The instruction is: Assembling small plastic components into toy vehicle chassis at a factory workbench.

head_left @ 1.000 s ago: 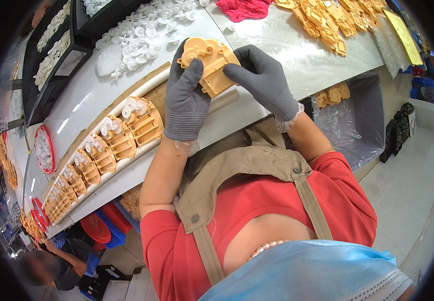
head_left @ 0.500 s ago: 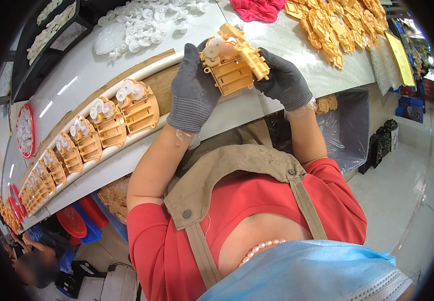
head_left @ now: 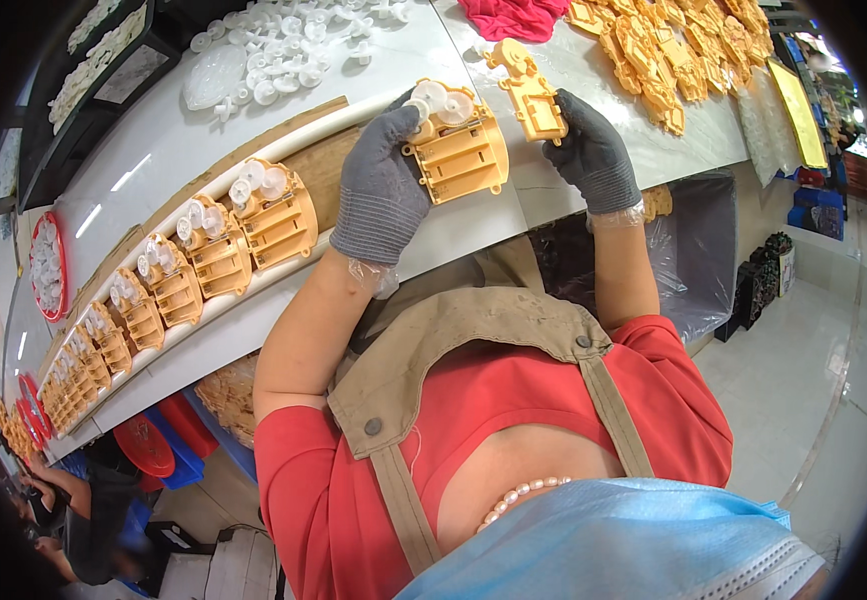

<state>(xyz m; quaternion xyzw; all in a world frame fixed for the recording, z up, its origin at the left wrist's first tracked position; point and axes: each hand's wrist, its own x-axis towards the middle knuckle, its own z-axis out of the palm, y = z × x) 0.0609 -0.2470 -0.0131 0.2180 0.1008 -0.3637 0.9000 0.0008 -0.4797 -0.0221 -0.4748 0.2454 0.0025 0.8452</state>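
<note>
My left hand [head_left: 385,190], in a grey glove, is closed around the left side of a yellow-orange plastic housing [head_left: 465,162]. Two or so translucent white gears [head_left: 455,107] sit at the housing's far end, and its near part has ribbed compartments. In my gloved right hand [head_left: 595,158] a smaller, narrow orange plastic cover [head_left: 535,108] with a rounded far end is pinched at its near right edge. A gap separates the cover from the housing. Both parts are held above the white tabletop. My right fingertips are partly hidden behind the cover.
Left of me, a curved rack [head_left: 221,195] carries a row of similar housings [head_left: 283,215] with gears. Loose white gears [head_left: 298,50] lie at the back, and orange parts [head_left: 653,60] are heaped far right beside a pink cloth [head_left: 513,18]. Another person [head_left: 93,530] is at lower left.
The orange cover was against the housing and is now apart from it, moved right with my right hand. The housing's gears and compartments show more fully.
</note>
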